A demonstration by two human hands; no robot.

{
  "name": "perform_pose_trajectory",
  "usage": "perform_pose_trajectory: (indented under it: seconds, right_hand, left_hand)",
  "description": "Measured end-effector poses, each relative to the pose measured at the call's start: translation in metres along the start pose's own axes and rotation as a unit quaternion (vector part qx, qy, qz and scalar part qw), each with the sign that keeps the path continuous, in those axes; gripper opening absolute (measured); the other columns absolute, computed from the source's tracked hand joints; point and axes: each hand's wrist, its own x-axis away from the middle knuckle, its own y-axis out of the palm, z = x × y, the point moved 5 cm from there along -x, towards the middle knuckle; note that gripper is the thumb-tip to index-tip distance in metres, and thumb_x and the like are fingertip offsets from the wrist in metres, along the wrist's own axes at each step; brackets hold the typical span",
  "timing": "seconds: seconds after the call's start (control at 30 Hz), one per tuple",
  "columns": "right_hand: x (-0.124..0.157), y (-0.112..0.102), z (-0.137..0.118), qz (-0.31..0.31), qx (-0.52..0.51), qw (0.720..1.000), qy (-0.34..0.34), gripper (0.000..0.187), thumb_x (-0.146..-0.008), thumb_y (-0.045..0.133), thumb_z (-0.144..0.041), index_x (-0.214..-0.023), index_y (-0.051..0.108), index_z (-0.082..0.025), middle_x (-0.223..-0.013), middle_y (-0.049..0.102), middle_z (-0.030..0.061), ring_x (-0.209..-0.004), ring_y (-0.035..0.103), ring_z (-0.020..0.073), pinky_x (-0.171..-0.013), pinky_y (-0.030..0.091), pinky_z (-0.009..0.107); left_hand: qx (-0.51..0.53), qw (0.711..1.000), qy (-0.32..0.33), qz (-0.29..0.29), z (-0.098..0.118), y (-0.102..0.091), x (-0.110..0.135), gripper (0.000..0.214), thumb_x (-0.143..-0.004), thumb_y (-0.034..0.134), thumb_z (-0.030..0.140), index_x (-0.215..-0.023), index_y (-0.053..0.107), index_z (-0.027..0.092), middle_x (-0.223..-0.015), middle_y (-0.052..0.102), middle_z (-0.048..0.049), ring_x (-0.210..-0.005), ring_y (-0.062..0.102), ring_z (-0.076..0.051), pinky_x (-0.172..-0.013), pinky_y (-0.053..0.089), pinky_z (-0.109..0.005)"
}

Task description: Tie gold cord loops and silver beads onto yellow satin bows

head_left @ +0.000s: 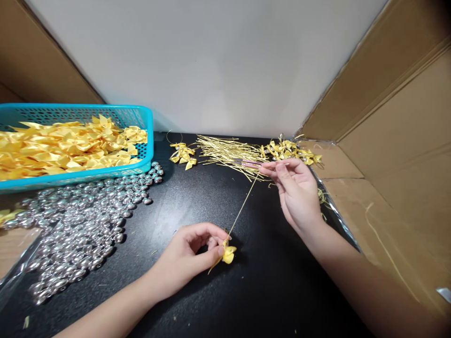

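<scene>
My left hand [190,256] is closed in a pinch on a small yellow ribbon bow [228,254] low on the black table [197,202]. A thin gold cord [243,209] runs taut from the bow up and right to my right hand [294,190], whose thumb and fingers pinch its far end. Just behind my right hand lies a loose bundle of gold cords [225,152].
A teal basket [150,136] full of yellow ribbon pieces stands at the left. Several silver beads [81,225] are heaped in front of it. One finished bow [183,155] and a pile of finished bows [289,150] lie at the back. Cardboard walls [394,141] close in the right side.
</scene>
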Motion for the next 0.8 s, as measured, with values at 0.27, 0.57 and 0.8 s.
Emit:
perform_pose_trajectory:
  seconds: [0.27,0.57,0.8]
  right_hand:
    - [-0.017,-0.018,-0.001,0.047,-0.007,0.998,-0.046,0.023,-0.076,0.079,-0.037,-0.080,0.062,-0.022,-0.082,0.075,-0.0035,-0.079,0.074,0.0138,-0.087,0.059,0.032]
    - [-0.033,-0.037,0.001,0.070,0.009,0.995,-0.077,0.020,-0.078,0.077,-0.034,-0.081,0.060,-0.023,-0.084,0.075,-0.0024,-0.083,0.074,0.0144,-0.095,0.056,0.035]
    - [-0.041,-0.047,0.001,0.088,0.031,0.991,-0.092,0.024,-0.077,0.077,-0.036,-0.079,0.058,-0.023,-0.080,0.074,-0.0027,-0.079,0.074,0.0145,-0.097,0.055,0.036]
  left_hand:
    - [0.000,1.000,-0.007,-0.003,-0.001,0.001,-0.001,0.019,-0.079,0.072,0.033,-0.085,0.068,0.015,-0.067,0.054,0.0021,-0.061,0.045,-0.010,-0.061,0.038,-0.023]
    - [-0.012,1.000,0.000,-0.014,-0.002,0.002,0.000,0.019,-0.081,0.069,0.034,-0.080,0.066,0.015,-0.065,0.052,0.0028,-0.060,0.042,-0.010,-0.059,0.035,-0.022]
    - [-0.007,1.000,-0.006,-0.013,0.001,0.002,-0.001,0.021,-0.078,0.071,0.035,-0.077,0.065,0.015,-0.063,0.050,0.0035,-0.059,0.041,-0.010,-0.058,0.034,-0.022]
